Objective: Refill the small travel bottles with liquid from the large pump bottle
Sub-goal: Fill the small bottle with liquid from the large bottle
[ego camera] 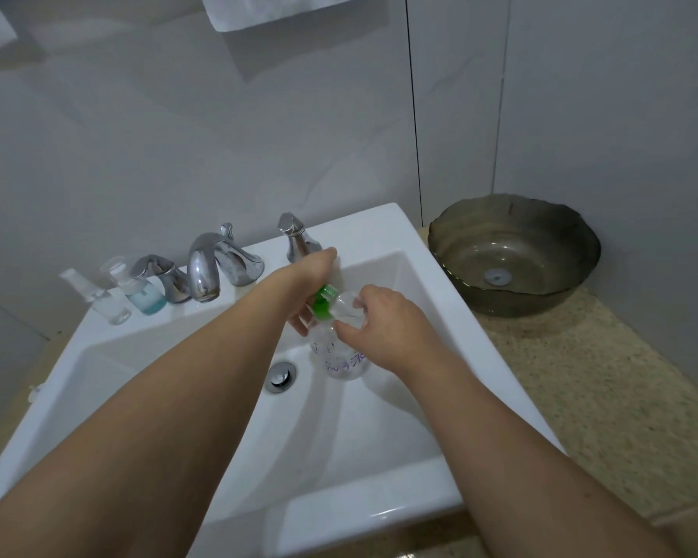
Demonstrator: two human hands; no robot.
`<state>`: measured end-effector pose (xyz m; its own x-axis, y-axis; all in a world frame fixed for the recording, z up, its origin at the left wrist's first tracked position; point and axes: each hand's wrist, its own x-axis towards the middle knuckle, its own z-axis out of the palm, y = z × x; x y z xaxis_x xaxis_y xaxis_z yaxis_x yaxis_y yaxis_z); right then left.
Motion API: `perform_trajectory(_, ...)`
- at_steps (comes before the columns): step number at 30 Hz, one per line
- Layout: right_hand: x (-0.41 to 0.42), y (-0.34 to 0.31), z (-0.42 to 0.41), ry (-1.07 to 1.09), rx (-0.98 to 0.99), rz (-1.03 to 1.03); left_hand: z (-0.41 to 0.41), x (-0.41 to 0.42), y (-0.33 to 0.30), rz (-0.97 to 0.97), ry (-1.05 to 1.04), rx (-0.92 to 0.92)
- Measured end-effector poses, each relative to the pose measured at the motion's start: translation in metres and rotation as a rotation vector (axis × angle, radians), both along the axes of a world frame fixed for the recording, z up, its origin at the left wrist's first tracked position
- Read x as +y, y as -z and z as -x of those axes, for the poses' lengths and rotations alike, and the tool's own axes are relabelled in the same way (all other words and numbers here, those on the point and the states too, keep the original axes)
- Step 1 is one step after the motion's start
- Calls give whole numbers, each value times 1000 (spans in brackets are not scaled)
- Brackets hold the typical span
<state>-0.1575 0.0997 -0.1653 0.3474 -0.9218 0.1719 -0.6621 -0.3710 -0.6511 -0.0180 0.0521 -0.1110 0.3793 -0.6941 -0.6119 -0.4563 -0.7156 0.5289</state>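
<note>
Over white sink (379,231), speckled counter (581,376), grey tiled wall (178,134), both hands (383,328) on pump bottle (339,356)

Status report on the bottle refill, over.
Left hand on green pump. Right hand gripping small clear bottle at spout. Nothing blocking.

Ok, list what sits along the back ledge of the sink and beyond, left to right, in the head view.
Clear small bottle → small bottle with blue liquid → left tap handle → spout → right tap handle → dark glass bowl on the counter.
</note>
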Motion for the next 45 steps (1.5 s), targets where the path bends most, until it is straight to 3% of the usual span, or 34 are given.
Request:
perform_trajectory(6,-4,2,-1,-10,77,-47,6,-1,15,129,-20,-131)
perform_trajectory(21,-5,3,-3,-14,70,-81,5,0,23,203,-48,-108)
perform_trajectory(27,-3,2,-4,-9,60,-78,6,2,11,123,-33,-89)
perform_trajectory(33,-2,-3,-2,9,22,-24,-5,0,-4,-50,58,77)
perform_trajectory(45,-4,2,-4,-10,113,-20,5,0,14,130,49,-149)
